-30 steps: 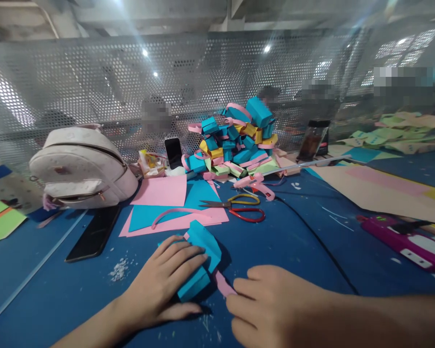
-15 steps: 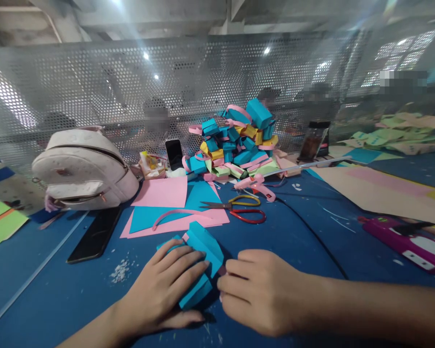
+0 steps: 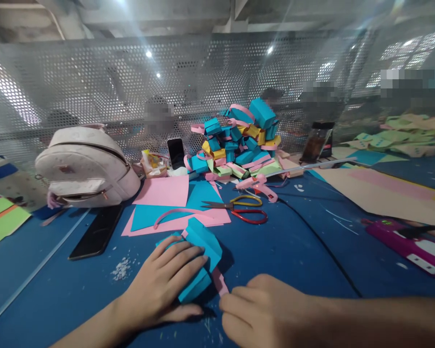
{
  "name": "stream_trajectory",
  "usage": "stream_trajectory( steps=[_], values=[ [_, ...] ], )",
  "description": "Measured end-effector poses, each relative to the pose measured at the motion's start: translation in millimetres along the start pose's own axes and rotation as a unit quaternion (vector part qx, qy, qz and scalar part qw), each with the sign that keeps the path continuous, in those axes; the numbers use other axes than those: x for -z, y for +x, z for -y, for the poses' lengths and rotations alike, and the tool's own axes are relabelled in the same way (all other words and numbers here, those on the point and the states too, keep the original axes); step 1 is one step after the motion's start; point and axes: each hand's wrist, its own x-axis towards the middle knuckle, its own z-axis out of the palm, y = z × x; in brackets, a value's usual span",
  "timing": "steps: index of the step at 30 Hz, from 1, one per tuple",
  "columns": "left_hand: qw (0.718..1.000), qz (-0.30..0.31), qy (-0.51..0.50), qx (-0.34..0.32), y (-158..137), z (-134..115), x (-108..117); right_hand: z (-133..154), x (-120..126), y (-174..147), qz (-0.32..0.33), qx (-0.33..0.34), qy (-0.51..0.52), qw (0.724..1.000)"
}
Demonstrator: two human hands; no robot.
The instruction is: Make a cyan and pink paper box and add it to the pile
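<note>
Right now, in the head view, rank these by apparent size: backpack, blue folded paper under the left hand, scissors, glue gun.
1. Backpack
2. Blue folded paper, partly hidden by the left hand
3. Scissors and glue gun: too alike to rank

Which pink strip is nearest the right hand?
The pink strip sticking out from the folded blue paper under the left hand; its end meets the right hand. The arched strip lies on flat sheets; others sit in the pile.

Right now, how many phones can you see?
2: a flat phone in front of the white backpack, an upright phone beyond the pink paper. Others may be hidden.
</note>
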Motion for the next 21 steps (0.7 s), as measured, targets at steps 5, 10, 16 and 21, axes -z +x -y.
stream_trajectory(
  steps=[5, 10, 16, 21],
  values=[
    [1.0, -0.027, 0.005, 0.003, -0.7, 0.7, -1.5, -8.2, -15.9, 0.2, -0.052, 0.012, 0.017, 0.998],
    [1.0, -0.008, -0.011, 0.008, -3.0, 2.0, -4.1, -9.9, -24.9, -1.1, -0.057, 0.013, 0.004, 0.998],
    [0.996, 0.005, -0.075, 0.042, -2.7, 8.2, 2.2, -33.5, -18.8, 0.9, -0.002, 0.001, 0.038, 0.999],
    [0.995, 0.015, -0.088, 0.041, -0.5, 4.0, 1.6, -64.4, -6.9, 2.2, 0.045, -0.027, 0.136, 0.989]
  ],
)
